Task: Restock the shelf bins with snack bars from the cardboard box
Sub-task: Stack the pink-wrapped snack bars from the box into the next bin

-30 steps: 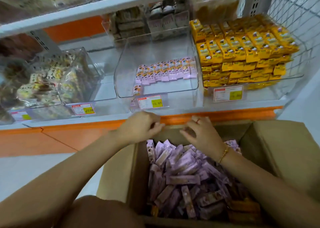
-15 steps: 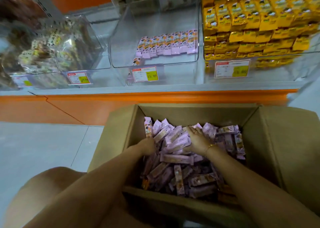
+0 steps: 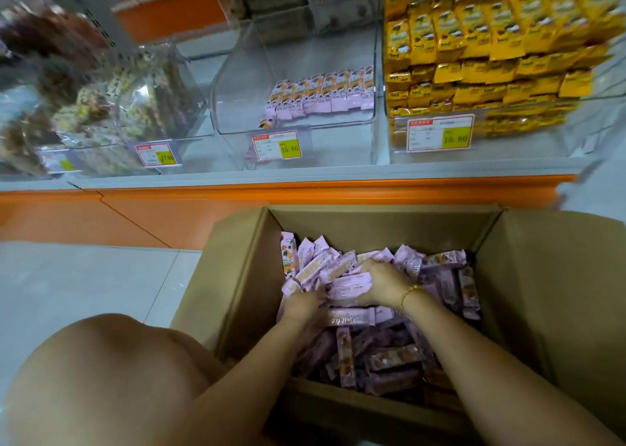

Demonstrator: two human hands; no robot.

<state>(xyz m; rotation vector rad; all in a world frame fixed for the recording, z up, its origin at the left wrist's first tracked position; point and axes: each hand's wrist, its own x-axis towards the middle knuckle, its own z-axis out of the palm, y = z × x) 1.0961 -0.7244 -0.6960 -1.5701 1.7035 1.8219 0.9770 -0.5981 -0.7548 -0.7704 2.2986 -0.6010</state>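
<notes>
Hands are digging down in the cardboard box now, not up at its rim: right hand is clamping a bunch of snack bars, left hand is burying itself just beside it, grip unclear. So another handful's coming for the bin, well beyond both hands.

Left grip and right grip curl downward (nearly touching).

The cardboard box is matt brown card. The snack bars wear glossy lilac film (likely plastic). The middle bin is clear, smooth plastic.
</notes>
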